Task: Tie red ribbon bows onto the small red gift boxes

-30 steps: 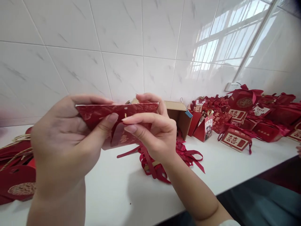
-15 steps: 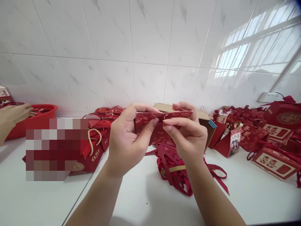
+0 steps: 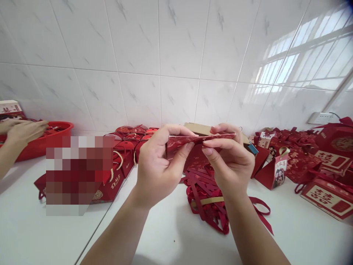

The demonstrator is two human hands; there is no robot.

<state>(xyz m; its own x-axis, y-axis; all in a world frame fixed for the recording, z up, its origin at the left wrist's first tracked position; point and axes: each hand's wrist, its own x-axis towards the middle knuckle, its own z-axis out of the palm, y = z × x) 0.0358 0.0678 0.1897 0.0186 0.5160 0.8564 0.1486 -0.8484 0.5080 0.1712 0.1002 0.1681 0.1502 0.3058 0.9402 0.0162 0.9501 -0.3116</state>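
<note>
And here we have the folded red patterned paper box up in the air between the two hands, the left hand clamped on its left part with the thumb flat on the near face, while the right hand pinches at its upper edge right of the middle, thumb and forefinger close together and other fingers behind. Below it, on the white bench, sits a tangled pile of dark red ribbons, and off to the left another person's hands are at the round red plastic basin.
</note>
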